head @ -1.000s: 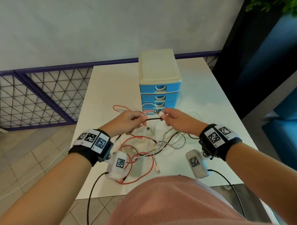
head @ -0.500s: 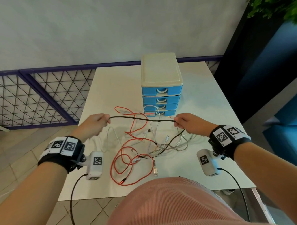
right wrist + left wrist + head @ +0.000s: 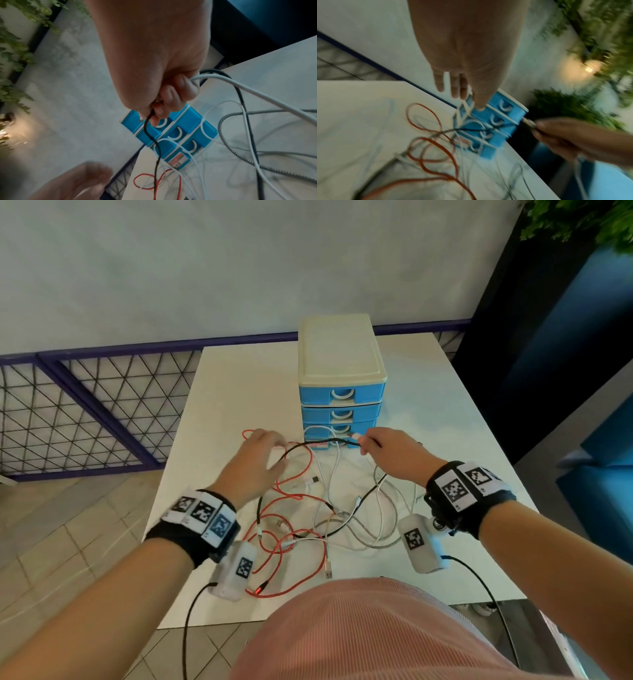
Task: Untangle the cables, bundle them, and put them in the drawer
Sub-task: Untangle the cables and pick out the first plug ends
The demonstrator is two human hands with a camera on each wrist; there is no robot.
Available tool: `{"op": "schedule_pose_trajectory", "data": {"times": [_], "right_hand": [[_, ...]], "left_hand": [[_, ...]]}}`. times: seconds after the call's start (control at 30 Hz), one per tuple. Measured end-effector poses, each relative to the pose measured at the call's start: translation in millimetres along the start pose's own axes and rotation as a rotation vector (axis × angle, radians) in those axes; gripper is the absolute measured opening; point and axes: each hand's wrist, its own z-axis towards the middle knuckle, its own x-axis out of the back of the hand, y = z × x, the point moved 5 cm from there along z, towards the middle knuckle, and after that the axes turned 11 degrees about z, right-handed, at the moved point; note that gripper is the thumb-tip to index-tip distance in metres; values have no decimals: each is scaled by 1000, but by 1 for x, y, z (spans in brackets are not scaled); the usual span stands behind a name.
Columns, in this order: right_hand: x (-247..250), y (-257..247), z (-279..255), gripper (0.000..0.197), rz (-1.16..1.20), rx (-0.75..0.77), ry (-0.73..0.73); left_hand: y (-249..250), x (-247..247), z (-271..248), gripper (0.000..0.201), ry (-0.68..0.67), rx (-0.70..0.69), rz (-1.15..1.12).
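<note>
My right hand (image 3: pixel 363 444) pinches the plug end of a black cable (image 3: pixel 322 442) just in front of the blue drawer unit (image 3: pixel 339 402). That cable arcs left and drops past my left hand (image 3: pixel 270 453), which hovers with straight fingers and holds nothing. The right wrist view shows my right hand (image 3: pixel 154 112) with the black cable (image 3: pixel 150 135) hanging from thumb and fingers; a white cable (image 3: pixel 223 82) comes out behind the little finger. The left wrist view shows my left hand (image 3: pixel 462 94) empty above the red cable (image 3: pixel 426 142). A tangle of red (image 3: pixel 291 508), white and braided cables (image 3: pixel 376 529) lies on the table.
The drawer unit's cream top (image 3: pixel 339 350) stands mid-table, all its drawers closed. The white table (image 3: pixel 239 392) has bare surface to the left and at the back. A purple mesh railing (image 3: pixel 85 412) runs along the left, and a dark blue seat (image 3: pixel 603 474) is at the right.
My left hand let go of the black cable and came back in toward the middle. The cable, stretched taut between both hands before, now sags in a loop.
</note>
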Motion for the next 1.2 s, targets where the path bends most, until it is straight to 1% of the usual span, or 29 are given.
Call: {"op": "schedule_pose_trajectory", "data": {"times": [0.07,0.1,0.13,0.17,0.2,0.23,0.27,0.37,0.5,0.53,0.57,0.6,0.67,0.7,0.73,0.8,0.83,0.87,0.93,1.0,1.1,1.2], "right_hand": [[-9,-13,-3,34,16,69,-59],[-13,-19,-4,33,28,109,-88],[-17,-25,-5,31,40,146,-112],[-20,-29,-6,31,53,175,-127],[-21,-32,-7,31,67,195,-133],[-22,-33,-8,31,80,206,-134],[-21,-32,-9,31,89,208,-132],[-13,-15,-11,34,112,164,-102],[9,29,-6,39,80,28,19],[12,38,-5,39,60,-9,40],[14,42,-4,40,41,-34,50],[14,43,-4,40,26,-48,53],[10,33,-2,39,7,-28,53],[7,23,-2,39,-9,-1,47],[4,11,-3,38,-30,33,35],[-5,-13,-2,35,-55,124,16],[-9,-23,-2,34,-45,168,15],[-12,-32,-1,34,-21,201,21],[-15,-40,2,34,64,229,31],[-13,-39,4,35,209,214,51],[-5,-30,1,39,338,217,84],[-7,-18,-3,38,401,210,63]], "left_hand": [[32,-10,0,46,-45,-164,-41],[45,-14,-1,51,-91,-208,-67],[55,-17,0,52,-131,-215,-100],[63,-16,1,48,-157,-186,-139],[67,-13,3,40,-169,-139,-176],[70,-7,4,30,-149,-102,-201],[69,2,8,25,-103,-82,-216],[49,28,14,30,37,-43,-218],[-7,57,8,31,130,146,-217],[-21,60,6,32,114,186,-174],[-30,59,4,32,62,208,-95],[-36,53,3,30,-32,210,9],[-34,35,0,23,-232,164,191],[-26,26,0,21,-275,112,201],[-11,19,1,23,-283,55,146],[28,9,0,35,-293,-21,-49],[48,4,1,37,-301,-45,-135],[64,-1,3,34,-302,-70,-183],[83,-3,8,30,-280,-102,-213],[85,6,16,33,-198,-97,-249],[84,37,23,34,-82,-104,-402],[72,73,26,33,67,-35,-561]]}}
